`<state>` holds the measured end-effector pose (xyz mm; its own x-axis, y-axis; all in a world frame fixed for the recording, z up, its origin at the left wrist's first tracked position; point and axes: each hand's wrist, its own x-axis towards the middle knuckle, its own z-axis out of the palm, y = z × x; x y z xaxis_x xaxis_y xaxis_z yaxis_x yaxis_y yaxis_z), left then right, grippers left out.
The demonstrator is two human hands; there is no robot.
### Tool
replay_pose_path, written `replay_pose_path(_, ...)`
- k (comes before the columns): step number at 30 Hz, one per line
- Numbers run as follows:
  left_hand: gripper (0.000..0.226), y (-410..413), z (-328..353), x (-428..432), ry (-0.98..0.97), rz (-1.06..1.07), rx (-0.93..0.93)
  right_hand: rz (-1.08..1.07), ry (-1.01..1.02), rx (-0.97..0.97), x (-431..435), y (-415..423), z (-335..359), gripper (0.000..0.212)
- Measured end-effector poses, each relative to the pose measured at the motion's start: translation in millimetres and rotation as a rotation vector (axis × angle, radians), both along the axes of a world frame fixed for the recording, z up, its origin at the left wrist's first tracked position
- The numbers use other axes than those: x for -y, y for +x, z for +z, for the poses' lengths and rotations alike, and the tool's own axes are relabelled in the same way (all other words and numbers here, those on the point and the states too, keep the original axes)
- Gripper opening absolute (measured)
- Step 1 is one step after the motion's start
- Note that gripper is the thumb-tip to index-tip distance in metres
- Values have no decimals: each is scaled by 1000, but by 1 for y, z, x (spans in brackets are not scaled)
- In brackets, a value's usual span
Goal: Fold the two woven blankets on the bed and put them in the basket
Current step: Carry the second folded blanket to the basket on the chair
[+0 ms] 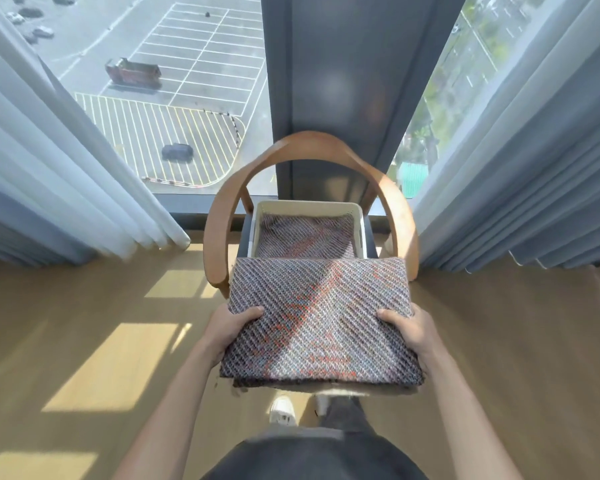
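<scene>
The folded blanket (321,320) is hanging just in front of the basket (359,221), and I am carrying it with my left hand (234,325) and right hand (407,329) clamped on its side edges. It looks soft and light, so holding both sides is stopping it sagging open. Another blanket (305,237) is lying inside the basket, which is sitting on a wooden chair (219,230) by the window (160,98).
</scene>
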<state>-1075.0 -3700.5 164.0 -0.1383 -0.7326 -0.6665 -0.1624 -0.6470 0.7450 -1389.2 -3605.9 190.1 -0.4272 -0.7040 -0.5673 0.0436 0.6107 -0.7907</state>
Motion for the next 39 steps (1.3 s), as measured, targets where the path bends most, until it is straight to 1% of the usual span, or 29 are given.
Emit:
replay_pose_path(3,38,-20,-5,33,-20,-14,-1,-27,34,49,33,-21,-9,37)
replay_pose_path(6,43,-43,-10,71,-19,-8,52,-51,46,77,72,-46,-21,34)
replay_pose_path(8,40,-57,-15,95,-17,9,72,-26,51,62,102,-61,-27,31)
replay_pose_path(13,34,-81,-17,142,-3,46,109,42,57,25,164,-87,-28,32)
replay_pose_path(17,40,-93,-17,178,7,63,133,72,65,2,202,-100,-28,31)
replay_pose_path(21,44,-111,-22,219,60,20,134,50,85,-38,235,-112,-25,39)
replay_pose_path(23,49,-122,-22,241,81,-27,120,28,76,-42,250,-118,-21,37)
replay_pose_path(24,48,-128,-20,253,55,-42,130,7,67,-47,256,-120,-18,35)
replay_pose_path(26,39,-142,-16,276,-16,-69,152,-48,43,-67,268,-126,-13,30)
replay_pose_path(28,31,-155,-12,297,-52,-91,151,-99,15,-82,278,-130,-9,29)
replay_pose_path(31,38,-170,-13,317,-83,-129,165,-146,-3,-110,287,-133,-7,31)
replay_pose_path(35,49,-172,-27,319,-38,-129,146,-144,37,-137,290,-130,-18,26)
replay_pose_path(37,50,-164,-43,315,20,-126,117,-123,53,-158,290,-125,-33,32)
replay_pose_path(39,45,-151,-63,311,57,-144,122,-70,71,-176,291,-115,-53,42)
